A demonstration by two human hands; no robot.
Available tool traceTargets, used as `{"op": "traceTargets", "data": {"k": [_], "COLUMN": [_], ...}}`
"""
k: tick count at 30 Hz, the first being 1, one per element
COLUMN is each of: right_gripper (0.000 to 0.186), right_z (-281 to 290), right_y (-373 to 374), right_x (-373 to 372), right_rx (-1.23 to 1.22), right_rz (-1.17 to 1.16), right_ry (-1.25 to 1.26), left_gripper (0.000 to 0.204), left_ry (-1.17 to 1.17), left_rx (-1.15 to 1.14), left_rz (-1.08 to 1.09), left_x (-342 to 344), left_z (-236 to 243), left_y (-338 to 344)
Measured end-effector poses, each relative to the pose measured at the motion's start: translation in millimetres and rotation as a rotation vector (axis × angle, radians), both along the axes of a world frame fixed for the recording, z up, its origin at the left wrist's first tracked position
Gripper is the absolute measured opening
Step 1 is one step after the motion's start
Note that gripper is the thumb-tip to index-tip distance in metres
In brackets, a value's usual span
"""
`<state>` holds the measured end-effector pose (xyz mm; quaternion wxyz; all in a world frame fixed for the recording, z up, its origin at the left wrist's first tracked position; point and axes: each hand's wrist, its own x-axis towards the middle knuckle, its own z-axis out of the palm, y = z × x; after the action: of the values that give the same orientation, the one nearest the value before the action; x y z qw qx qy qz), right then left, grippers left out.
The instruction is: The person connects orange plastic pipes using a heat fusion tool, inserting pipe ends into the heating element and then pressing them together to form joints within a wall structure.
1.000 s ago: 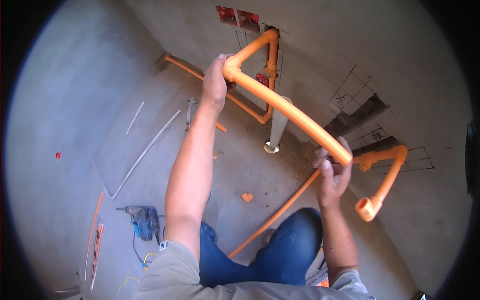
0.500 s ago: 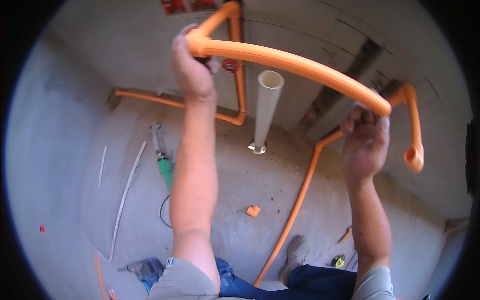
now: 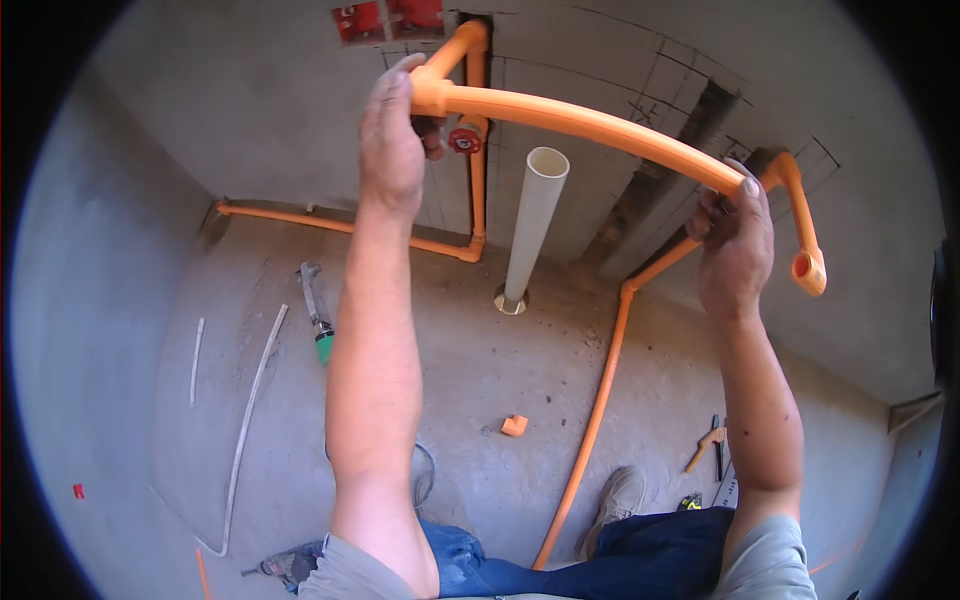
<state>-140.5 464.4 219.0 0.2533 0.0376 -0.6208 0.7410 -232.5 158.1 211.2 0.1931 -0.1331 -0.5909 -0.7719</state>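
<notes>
An orange pipe (image 3: 590,130) runs crosswise in front of me, raised near the wall. My left hand (image 3: 395,140) grips its left end at a tee fitting (image 3: 430,97), which joins a short branch (image 3: 452,48) rising to a wall recess. My right hand (image 3: 735,235) holds the pipe's right end, its fingers curled beneath it, beside a bent orange pipe (image 3: 795,195) with an open elbow. Below the held pipe, a red valve handle (image 3: 466,141) sits on a vertical pipe. A white standpipe (image 3: 537,215) rises from a hole in the floor.
Orange pipes follow the wall (image 3: 340,222) and cross the floor (image 3: 600,410). A green-handled tool (image 3: 322,345), a drill (image 3: 290,568), white conduits (image 3: 250,420), an orange fitting (image 3: 514,425), a tape measure (image 3: 690,503) and other tools (image 3: 710,440) lie on the floor. Red boxes (image 3: 358,24) are set in the wall.
Since a second ago the view has shifted and both hands, with the pipe, sit higher in it. The pipe's right end has moved up beside the bent wall pipe. Both hands still hold it.
</notes>
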Motion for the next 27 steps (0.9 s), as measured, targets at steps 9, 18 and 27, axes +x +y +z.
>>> {"op": "traceTargets", "data": {"k": [9, 18, 27], "right_gripper": [0.028, 0.021, 0.020], "right_z": [-2.7, -11.1, -8.2], "right_y": [1.2, 6.8, 4.7], "right_x": [-12.0, -22.4, -23.5], "right_rx": [0.178, 0.074, 0.056], "right_rz": [0.015, 0.145, 0.173], "right_ry": [0.075, 0.124, 0.132], "left_gripper": [0.037, 0.036, 0.038], "left_ry": [-0.017, -0.015, 0.001], "left_rx": [0.025, 0.116, 0.088], "left_rz": [-0.041, -0.076, -0.011], "left_x": [1.8, 4.7, 8.9], "left_z": [-0.3, 0.9, 3.0], "left_y": [-3.4, 7.1, 11.3]}}
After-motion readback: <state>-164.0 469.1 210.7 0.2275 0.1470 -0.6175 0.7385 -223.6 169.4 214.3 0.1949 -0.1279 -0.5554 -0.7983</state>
